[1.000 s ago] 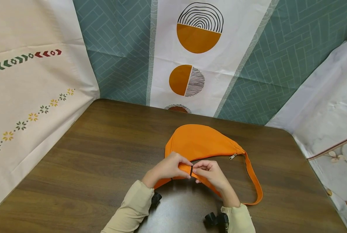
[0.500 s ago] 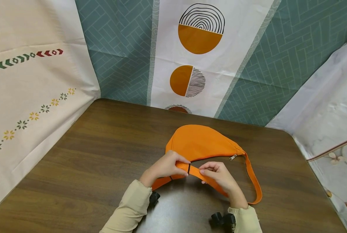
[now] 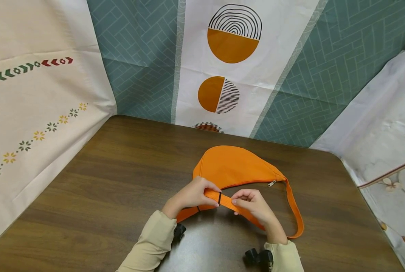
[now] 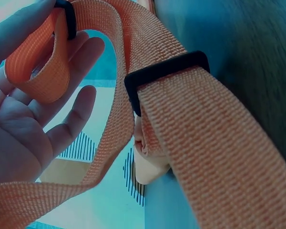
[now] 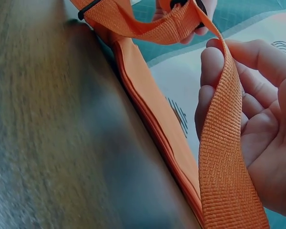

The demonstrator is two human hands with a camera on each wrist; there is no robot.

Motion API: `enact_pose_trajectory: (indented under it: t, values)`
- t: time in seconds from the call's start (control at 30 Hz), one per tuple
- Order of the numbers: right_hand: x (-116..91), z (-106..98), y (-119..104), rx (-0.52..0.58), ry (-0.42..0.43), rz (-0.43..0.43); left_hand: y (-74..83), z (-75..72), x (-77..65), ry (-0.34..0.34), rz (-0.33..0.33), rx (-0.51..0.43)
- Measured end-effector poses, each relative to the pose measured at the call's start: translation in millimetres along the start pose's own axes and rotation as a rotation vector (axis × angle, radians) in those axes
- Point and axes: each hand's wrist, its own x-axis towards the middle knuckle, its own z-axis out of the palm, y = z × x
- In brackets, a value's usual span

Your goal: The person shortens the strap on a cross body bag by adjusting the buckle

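An orange bag [image 3: 229,166] lies on the table, its webbing strap [image 3: 227,202] lifted along the near side. My left hand [image 3: 193,194] holds the strap beside a black slider [image 3: 219,198]; in the left wrist view, a loop of webbing [image 4: 52,83] curls between thumb and fingers below that slider. Farther right, my right hand [image 3: 255,206] pinches the same strap between thumb and fingertips. A short stretch of flat webbing spans the gap between the hands. A second black ring [image 4: 167,71], rectangular, sits on the strap close to the left wrist camera.
The bag's zipper pull [image 3: 272,184] hangs at its right end, where the strap's far part [image 3: 295,207] curves down onto the brown wooden table [image 3: 120,181]. Patterned cloths [image 3: 141,68] stand behind and at both sides. Black wrist cameras [image 3: 256,257] sit below the sleeves.
My right hand has moved right along the strap, away from the slider, baring webbing between the hands. My left hand has shifted slightly left with the slider. The bag has stayed in place.
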Motion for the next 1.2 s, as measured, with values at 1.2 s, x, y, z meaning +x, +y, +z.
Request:
enact_pose_trajectory:
  t: [1.2]
  values:
    - [7, 8, -4, -0.101, 0.070, 0.085, 2.8, 2.7, 0.7, 0.002, 0.025, 0.088]
